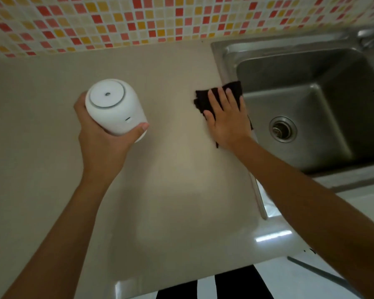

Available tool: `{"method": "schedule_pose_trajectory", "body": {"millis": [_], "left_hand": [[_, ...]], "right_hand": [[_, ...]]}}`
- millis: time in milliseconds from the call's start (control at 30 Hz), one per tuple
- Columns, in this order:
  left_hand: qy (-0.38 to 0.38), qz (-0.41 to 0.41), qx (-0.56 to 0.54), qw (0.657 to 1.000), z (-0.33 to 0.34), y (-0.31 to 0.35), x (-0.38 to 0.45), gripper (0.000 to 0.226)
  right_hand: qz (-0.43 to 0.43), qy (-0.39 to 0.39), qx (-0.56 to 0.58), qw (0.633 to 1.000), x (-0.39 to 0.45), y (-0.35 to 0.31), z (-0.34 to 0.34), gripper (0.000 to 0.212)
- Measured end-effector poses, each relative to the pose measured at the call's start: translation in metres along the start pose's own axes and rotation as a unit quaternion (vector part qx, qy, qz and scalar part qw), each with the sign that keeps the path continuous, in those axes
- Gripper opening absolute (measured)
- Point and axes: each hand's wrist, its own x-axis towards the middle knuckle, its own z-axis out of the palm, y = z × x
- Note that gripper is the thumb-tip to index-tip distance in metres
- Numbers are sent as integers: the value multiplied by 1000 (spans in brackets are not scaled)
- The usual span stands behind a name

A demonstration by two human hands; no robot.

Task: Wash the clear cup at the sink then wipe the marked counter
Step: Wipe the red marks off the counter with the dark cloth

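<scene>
A beige worktop (171, 169) runs under mosaic tiles beside a steel sink (311, 59). The right hand (227, 117) presses flat on a dark cloth (205, 98), soft and limp, best pushed under a spread palm. The left hand (104, 134) grips a lifted white canister (115, 106). No clear cup shows.

No words, brand names or numbers can be read anywhere. The white container (115, 106) bears only a small unreadable dash-like mark on its side, at about 5 o'clock from its lid.
</scene>
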Motion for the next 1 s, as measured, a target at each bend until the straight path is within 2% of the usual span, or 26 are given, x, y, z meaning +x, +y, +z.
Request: {"method": "schedule_pose_trajectory", "body": {"millis": [100,167,233,300,400,533,633,700,800,933,1000], "left_hand": [[-4,-5,0,1000,3,1,-3,102],[-9,-12,3,1000,6,1,-2,102],[-15,-18,5,1000,9,1,-1,102],[-20,-22,5,1000,13,2,0,102],[-28,-19,14,999,17,1,-1,102],[-40,-11,32,999,20,-1,-7,102],[-39,-13,26,999,26,-3,-14,102],[-42,-23,17,999,30,-4,-18,102],[-47,-29,2,998,37,-4,-22,102],[-45,-24,-16,999,43,-5,-25,99],[-41,-25,-19,999,44,-5,-26,98]], "right_hand": [[5,9,23,1000,-114,5,5,59],[0,-11,23,1000,-192,9,4,59],[-12,-42,11,999,-234,15,2,60],[-30,-56,11,998,-231,22,1,60],[-52,-31,24,998,-164,23,3,58],[0,-18,29,999,-28,9,-3,56],[28,-28,8,999,17,-1,-4,56],[19,-10,2,1000,-4,-1,-2,57],[-3,15,26,1000,-87,4,3,56],[-35,13,70,997,-189,31,5,49],[1,10,106,994,-204,41,2,48]]}}
